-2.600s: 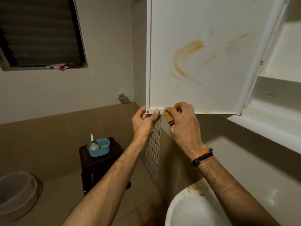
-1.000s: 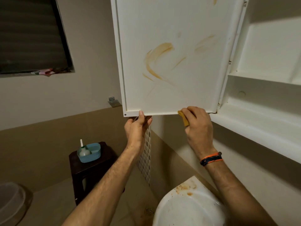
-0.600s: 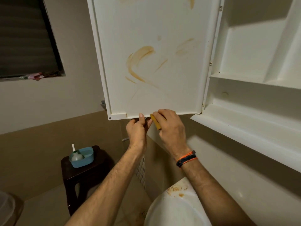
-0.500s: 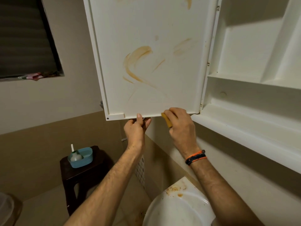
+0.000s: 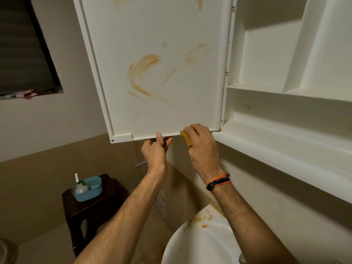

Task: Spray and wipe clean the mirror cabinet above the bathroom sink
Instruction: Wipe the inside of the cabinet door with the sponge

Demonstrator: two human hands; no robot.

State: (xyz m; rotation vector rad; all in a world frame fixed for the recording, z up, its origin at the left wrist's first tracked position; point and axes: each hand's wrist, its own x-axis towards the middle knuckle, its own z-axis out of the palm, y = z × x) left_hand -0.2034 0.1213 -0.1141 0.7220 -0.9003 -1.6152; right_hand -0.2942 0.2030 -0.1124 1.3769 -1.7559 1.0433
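Cabinet door (image 5: pixel 162 54): white, swung open from the mirror cabinet (image 5: pixel 285 111); its inner face looks toward the camera and its hinged edge lies on the cabinet side.
Stains (image 5: pixel 142 73): orange-brown smears across the middle of the door's inner face, fainter streaks nearer the hinge and at the door's top.
Sponge (image 5: pixel 186 139): yellow, pressed against the door's bottom edge, near the hinge corner.
Right hand (image 5: pixel 202 147): fingers curled round the sponge, pinching it against the door's bottom edge — an orange and dark braided wristband (image 5: pixel 218 182) sits on the wrist.
Left hand (image 5: pixel 156 149): just beside the right hand, gripping the door's bottom edge from below, thumb up on the inner face, fingers curled behind.
Cabinet interior: white shelves and upright dividers, on the hinge side of the door.
Sink (image 5: pixel 200 242): white basin well below the door, rim spattered with orange-brown marks.
Stool (image 5: pixel 85 206): dark wood, below the door's free edge — it carries a blue caddy (image 5: pixel 91 189) with a spray bottle (image 5: pixel 80 187) standing in it.
Window (image 5: pixel 24 46): dark louvred opening beyond the door's free edge.
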